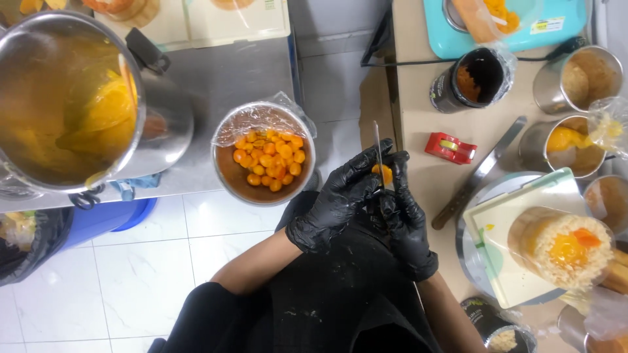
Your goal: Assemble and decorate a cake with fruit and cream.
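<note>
White tiled floor point(131, 274), tan worktop point(425, 131), gloved hands point(369, 196) around orange piece point(383, 174).

Tan table point(418, 131) with knife point(481, 171), tape dispenser point(450, 148)

two gloved hands point(340, 199), two knives point(377, 147), one tape dispenser point(450, 148)

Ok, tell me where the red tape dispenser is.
In the head view, the red tape dispenser lies on the tan table right of centre, just right of the gloved hands, below the dark jar and beside the long knife.
</note>
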